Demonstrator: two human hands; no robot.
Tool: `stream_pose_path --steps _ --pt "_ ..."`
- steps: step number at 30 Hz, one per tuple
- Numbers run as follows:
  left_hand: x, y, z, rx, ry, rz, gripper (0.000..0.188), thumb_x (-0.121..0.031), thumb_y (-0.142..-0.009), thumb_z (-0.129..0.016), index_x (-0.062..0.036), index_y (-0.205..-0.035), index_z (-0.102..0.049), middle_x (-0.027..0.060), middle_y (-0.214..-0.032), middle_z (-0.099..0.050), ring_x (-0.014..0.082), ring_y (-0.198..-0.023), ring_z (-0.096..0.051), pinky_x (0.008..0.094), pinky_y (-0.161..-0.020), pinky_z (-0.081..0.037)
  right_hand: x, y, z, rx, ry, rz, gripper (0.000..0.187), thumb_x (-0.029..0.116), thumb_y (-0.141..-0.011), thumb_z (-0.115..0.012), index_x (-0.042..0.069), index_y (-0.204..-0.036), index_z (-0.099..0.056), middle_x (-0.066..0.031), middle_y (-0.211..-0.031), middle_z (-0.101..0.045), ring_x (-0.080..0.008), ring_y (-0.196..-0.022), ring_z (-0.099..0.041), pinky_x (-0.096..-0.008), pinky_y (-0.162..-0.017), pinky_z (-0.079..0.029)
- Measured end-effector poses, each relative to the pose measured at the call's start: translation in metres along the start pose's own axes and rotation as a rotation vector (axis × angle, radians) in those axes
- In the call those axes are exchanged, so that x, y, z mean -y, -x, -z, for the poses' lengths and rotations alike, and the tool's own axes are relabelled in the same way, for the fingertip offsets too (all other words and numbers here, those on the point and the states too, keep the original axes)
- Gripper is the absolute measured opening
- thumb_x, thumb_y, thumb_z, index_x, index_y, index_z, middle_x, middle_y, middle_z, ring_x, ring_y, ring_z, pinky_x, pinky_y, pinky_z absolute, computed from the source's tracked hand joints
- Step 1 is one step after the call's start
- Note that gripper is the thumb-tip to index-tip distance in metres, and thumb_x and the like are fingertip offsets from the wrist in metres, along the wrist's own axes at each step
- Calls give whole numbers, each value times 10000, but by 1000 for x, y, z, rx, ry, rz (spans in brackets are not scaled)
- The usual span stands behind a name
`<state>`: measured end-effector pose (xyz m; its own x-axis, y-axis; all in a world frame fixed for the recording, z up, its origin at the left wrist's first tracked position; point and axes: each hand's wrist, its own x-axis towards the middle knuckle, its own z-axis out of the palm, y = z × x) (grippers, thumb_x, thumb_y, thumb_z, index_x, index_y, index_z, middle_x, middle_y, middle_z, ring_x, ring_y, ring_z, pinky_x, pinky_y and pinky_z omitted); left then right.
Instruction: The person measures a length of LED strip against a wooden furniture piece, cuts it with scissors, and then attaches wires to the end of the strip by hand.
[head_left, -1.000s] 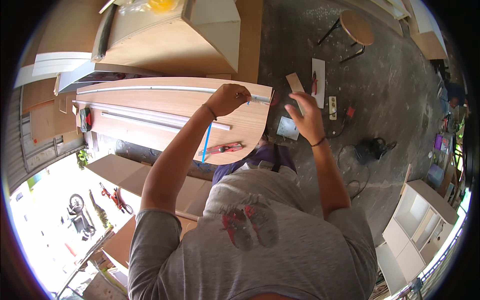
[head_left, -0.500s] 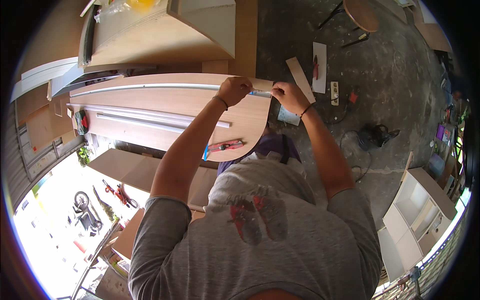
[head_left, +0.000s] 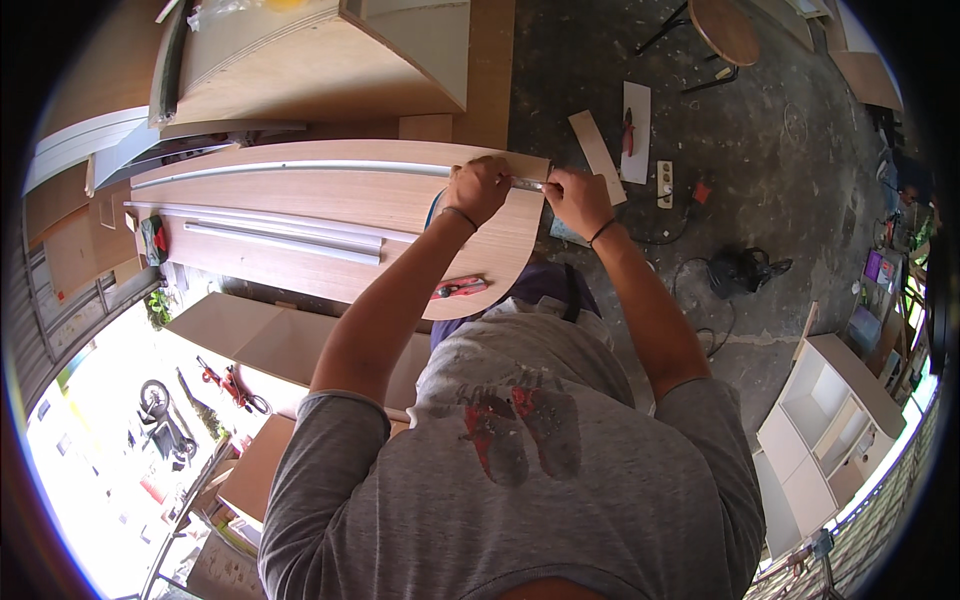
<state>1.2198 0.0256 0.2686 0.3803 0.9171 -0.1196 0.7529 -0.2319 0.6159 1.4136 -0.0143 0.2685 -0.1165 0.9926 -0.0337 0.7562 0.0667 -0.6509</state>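
Observation:
Both hands are over the right end of a long, wood-grain board (head_left: 330, 275) with a rounded corner. My left hand (head_left: 480, 188) is closed, fingers pinching one part of a thin, whitish strip (head_left: 527, 184). My right hand (head_left: 580, 203) pinches the same strip near the board's right edge, so a short length spans between them. A bit of blue band (head_left: 432, 212) shows beside my left wrist, partly hidden. A long pale rail (head_left: 300, 166) lies along the far side of the board, its right end at my left hand. A red tool (head_left: 460, 288) rests near the rounded corner.
More pale rails (head_left: 285, 243) lie on the board. A large wooden cabinet (head_left: 300, 75) stands beyond it. On the floor at right are pliers (head_left: 628, 130) on a white panel, a power strip (head_left: 665, 185), a black bag (head_left: 745, 272) and a stool (head_left: 724, 32).
My left hand has moved right, closer to my right hand, shortening the visible strip between them. The blue band has shifted from the board's near edge up beside my left wrist.

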Motion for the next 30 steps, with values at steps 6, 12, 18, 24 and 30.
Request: stream_pose_path --steps 6,12,18,24,30 --pt "-4 1 -2 -14 2 57 67 -190 -758 -631 -130 -787 -641 51 -819 -657 265 -807 -628 415 -728 -459 0 2 -4 24 112 -9 105 213 -749 -621 113 -758 -650 -76 -741 -640 -276 -701 -630 -432 -626 -469" --pt "-4 0 -6 -28 -1 136 75 -199 -743 -640 -133 -780 -636 56 -810 -651 272 -798 -629 425 -712 -461 4 1 -5 85 198 -55 126 232 -769 -588 126 -781 -655 -68 -751 -645 -275 -722 -635 -457 -667 -442" --pt "4 -1 -8 -33 88 210 106 -217 -723 -660 -136 -782 -627 48 -833 -640 279 -829 -616 453 -735 -425 10 -4 7 187 160 -126 127 216 -772 -581 126 -763 -670 -102 -743 -657 -287 -751 -640 -450 -666 -455" --pt "3 -1 -5 -43 70 159 190 -218 -698 -727 -78 -782 -630 105 -807 -649 281 -768 -634 374 -690 -496 5 -4 18 164 49 -106 112 194 -768 -587 119 -742 -667 -101 -710 -653 -300 -704 -639 -413 -623 -490" --pt "14 0 -3 35 167 124 225 -237 -701 -727 -58 -817 -655 136 -810 -650 273 -783 -642 361 -728 -502 7 -4 16 187 125 -101 113 211 -764 -600 132 -760 -681 -104 -726 -659 -284 -728 -646 -432 -639 -489"
